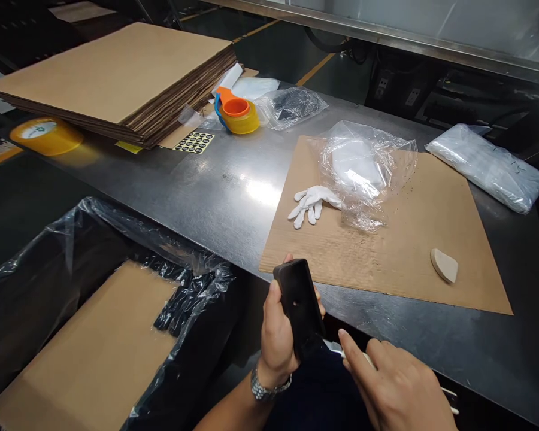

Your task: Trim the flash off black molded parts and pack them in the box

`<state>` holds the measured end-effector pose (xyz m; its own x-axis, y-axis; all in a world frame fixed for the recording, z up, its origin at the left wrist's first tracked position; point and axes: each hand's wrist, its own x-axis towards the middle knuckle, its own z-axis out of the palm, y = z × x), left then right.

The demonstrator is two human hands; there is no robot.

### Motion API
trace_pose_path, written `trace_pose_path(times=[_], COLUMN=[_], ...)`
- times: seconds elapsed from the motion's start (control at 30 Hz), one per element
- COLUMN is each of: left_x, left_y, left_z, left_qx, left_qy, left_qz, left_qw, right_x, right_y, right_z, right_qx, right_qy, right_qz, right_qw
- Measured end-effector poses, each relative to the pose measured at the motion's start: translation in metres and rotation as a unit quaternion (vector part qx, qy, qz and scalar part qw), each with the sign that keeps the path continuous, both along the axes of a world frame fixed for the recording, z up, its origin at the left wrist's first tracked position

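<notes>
Holding a black part in my left hand, before the near edge of the metal table, I clasp a pale tool in my right hand, its tip by the part's lower end.

A long black case with a small hole leaned, nearly upright, in the left hand, and a thin, pale-tipped tool pointed from the right hand toward its lower end.
</notes>
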<state>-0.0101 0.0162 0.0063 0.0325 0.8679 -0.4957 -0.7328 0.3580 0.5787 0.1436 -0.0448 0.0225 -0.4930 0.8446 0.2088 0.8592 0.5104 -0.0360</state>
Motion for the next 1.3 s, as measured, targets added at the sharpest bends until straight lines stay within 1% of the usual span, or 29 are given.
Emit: trace_pose_path(times=[0.13, 0.23, 0.33, 0.53, 0.7, 0.87, 1.03, 1.17, 1.3], left_x=[-0.002, -0.003, -0.003, -0.003, -0.003, -0.002, -0.001, 0.0, 0.001], left_y=[0.003, 0.004, 0.005, 0.005, 0.006, 0.005, 0.004, 0.002, -0.001], left_z=[0.0, 0.0, -0.001, -0.002, -0.003, -0.004, -0.005, -0.007, -0.01], left_qx=[-0.017, -0.029, -0.034, -0.042, -0.045, -0.044, -0.026, -0.014, -0.008], left_qy=[-0.023, -0.027, -0.029, -0.029, -0.011, 0.007, 0.03, 0.05, 0.075], left_qz=[-0.031, -0.044, -0.05, -0.062, -0.071, -0.074, -0.066, -0.058, -0.043], left_qw=[0.999, 0.998, 0.998, 0.997, 0.996, 0.996, 0.997, 0.997, 0.996], right_x=[0.002, 0.003, 0.001, -0.002, -0.001, -0.001, -0.001, 0.0, 0.0], right_y=[0.002, 0.001, 0.002, 0.004, 0.005, 0.005, 0.005, 0.002, 0.0], right_z=[-0.001, -0.001, 0.0, 0.002, 0.002, 0.001, 0.0, -0.004, -0.011], right_qx=[-0.01, -0.042, -0.068, -0.07, -0.049, -0.064, -0.075, -0.111, -0.185], right_qy=[0.063, 0.084, 0.079, 0.053, 0.033, 0.025, 0.014, 0.008, 0.01], right_qz=[0.002, -0.013, -0.019, -0.013, -0.01, -0.011, -0.008, -0.013, -0.036], right_qw=[0.998, 0.995, 0.994, 0.996, 0.998, 0.998, 0.997, 0.994, 0.982])
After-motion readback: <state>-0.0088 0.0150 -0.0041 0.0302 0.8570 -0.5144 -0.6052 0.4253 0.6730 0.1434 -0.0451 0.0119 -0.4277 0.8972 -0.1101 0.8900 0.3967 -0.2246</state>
